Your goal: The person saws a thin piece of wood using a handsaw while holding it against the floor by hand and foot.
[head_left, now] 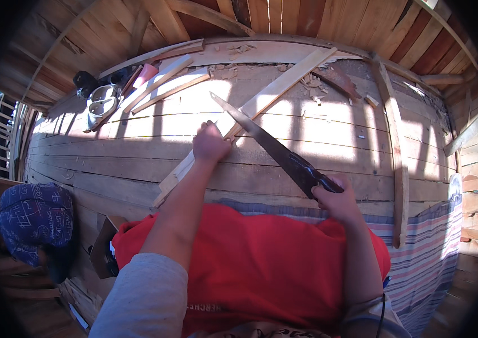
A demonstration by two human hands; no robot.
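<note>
A long pale wooden plank point(287, 81) runs slantwise over the floor, from near my lap at the left to the far right. My left hand point(212, 142) is closed on the plank at about its middle, fingers pressed along its edge; the fingertips are partly washed out by sunlight. In my right hand point(336, 198) is the dark handle end of a handsaw point(278, 149). Its blade points up and left, and its front part crosses over the plank just right of my left hand. Whether the teeth touch the wood I cannot tell.
Several wood strips point(160, 81) lie at the far left beside a whitish tray-like object point(102, 101). Shavings point(315, 84) are scattered at the far wall. A long beam point(394, 146) lies to the right, near a striped cloth point(419, 270). Red cloth point(261, 253) covers my lap. A patterned blue cap point(36, 219) shows at left.
</note>
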